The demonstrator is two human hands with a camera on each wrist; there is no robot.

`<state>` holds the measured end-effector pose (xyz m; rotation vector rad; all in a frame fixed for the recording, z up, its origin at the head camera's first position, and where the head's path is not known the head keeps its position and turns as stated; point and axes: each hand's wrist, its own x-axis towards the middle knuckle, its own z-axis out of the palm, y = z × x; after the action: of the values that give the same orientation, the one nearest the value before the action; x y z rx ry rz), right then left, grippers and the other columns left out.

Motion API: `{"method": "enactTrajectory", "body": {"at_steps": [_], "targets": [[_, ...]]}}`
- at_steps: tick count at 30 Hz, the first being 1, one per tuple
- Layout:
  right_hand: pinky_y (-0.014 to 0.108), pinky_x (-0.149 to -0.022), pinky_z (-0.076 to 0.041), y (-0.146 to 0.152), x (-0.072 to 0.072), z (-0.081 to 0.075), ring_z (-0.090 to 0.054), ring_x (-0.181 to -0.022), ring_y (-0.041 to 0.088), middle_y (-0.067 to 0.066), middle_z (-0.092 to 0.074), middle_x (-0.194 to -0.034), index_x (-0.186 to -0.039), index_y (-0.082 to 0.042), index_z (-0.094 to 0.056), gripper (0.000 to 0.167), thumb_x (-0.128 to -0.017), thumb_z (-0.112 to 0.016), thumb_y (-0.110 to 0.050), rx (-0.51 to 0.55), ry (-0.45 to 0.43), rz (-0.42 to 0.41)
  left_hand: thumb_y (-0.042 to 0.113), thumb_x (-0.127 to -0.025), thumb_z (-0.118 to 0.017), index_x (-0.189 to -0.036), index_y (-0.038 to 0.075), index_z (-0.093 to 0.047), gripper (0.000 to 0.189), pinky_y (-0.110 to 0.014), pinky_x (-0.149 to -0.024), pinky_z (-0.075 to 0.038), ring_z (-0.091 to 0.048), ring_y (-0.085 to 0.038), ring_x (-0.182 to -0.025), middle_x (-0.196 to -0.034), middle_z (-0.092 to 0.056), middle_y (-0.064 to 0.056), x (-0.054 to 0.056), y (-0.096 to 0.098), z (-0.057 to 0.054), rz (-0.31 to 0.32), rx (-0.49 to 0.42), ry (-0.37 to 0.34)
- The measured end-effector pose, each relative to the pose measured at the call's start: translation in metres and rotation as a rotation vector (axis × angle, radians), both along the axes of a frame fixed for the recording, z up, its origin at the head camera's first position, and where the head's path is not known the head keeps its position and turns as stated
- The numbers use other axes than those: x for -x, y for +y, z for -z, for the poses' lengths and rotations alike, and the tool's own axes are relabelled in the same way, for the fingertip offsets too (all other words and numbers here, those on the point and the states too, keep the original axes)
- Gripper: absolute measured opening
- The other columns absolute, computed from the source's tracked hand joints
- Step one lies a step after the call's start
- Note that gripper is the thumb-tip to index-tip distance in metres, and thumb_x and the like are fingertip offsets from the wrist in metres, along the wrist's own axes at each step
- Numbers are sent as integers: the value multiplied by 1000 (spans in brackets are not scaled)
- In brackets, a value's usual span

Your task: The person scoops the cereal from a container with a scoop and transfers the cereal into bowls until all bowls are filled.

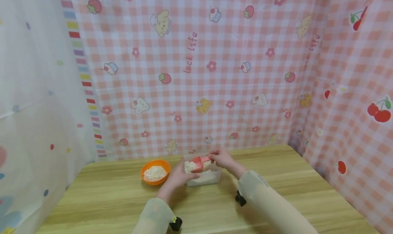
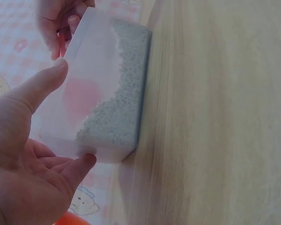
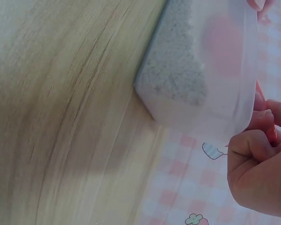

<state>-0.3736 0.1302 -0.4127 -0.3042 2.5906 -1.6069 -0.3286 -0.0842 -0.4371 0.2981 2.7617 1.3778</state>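
Note:
A translucent plastic container [image 1: 205, 179] of pale flakes that look like oats [image 1: 189, 166] stands toward the back of the table. My left hand [image 1: 179, 175] grips its left end, thumb at the near rim and fingers against the end wall [image 2: 84, 152]. Between the fingers and thumb of my right hand [image 1: 223, 159] is the handle of a pinkish-red scoop [image 1: 198, 162]. The scoop's bowl is inside the container, tilted down to the left, and shows blurred through the wall in both wrist views. How full it is, I cannot tell.
Left of the container sits an orange bowl [image 1: 155, 184] holding similar pale flakes [image 1: 154, 173]. The wooden table [image 1: 208, 210] ends at a pink checked curtain [image 1: 230, 80] behind, with more cloth hanging on both sides.

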Motion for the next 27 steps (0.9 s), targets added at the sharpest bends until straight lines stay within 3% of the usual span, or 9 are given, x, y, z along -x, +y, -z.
{"method": "enactTrajectory", "body": {"at_steps": [10,27], "targets": [[20,-42,-24,8,-3,-4,-30,-46,7,3,-56,-71,-115,2,-67,27,-100,-51,-14,38,-54,-10,41,-79,-80,-152,-7,-12,111,-58,-108,-30,-30,-43,-137,-152,-25,-30,1,0,1,3,-8,13],[18,-44,-25,37,0,-7,-32,-52,7,2,-52,-72,-119,4,-59,29,-104,-43,-14,313,-178,18,38,-78,-81,-152,-5,-12,110,-56,-110,-28,-29,-43,-138,-152,-26,-29,0,-1,1,-5,-26,3]]}}
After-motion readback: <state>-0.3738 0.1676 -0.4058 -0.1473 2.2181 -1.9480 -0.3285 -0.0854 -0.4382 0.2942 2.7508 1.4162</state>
